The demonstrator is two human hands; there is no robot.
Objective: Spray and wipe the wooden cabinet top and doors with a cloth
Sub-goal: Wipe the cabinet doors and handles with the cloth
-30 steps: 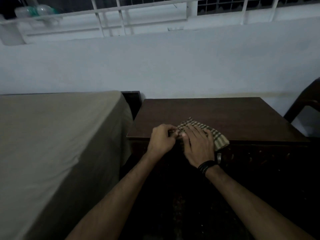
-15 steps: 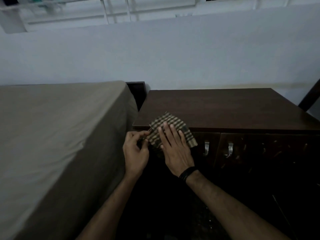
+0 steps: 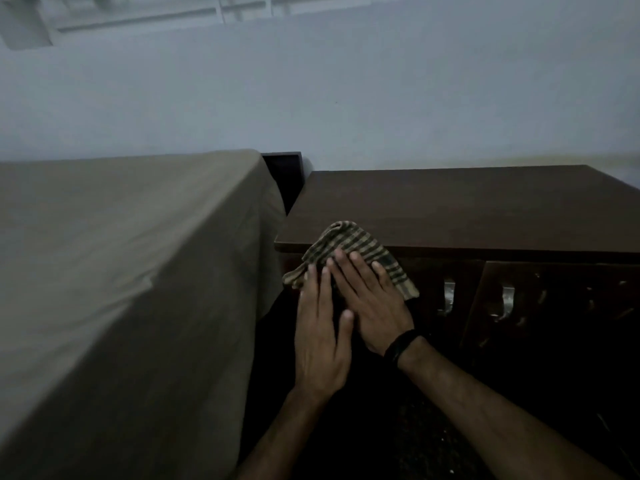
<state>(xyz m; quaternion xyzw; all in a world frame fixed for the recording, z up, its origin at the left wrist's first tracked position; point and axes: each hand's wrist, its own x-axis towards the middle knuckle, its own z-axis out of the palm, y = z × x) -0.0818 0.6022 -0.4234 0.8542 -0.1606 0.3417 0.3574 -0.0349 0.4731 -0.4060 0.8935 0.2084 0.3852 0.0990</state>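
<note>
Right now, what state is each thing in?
Checked cloth: draped over the cabinet's front edge, pressed flat.
Left hand: fingers straight, on the cloth.
Right hand: flat on the cloth.
Cabinet doors: look closed.
Cabinet top: bare apart from the cloth.

Dim overall, cool grey-blue cast. Brightest at 12 o'clock, on the pale wall [image 3: 346, 98]. Cabinet front [image 3: 519, 323] at 4 o'clock is near-black (door detail barely readable). Soft blur throughout; wide-angle bending toward 9 and 3 o'clock. No glare; shadows diffuse.
</note>
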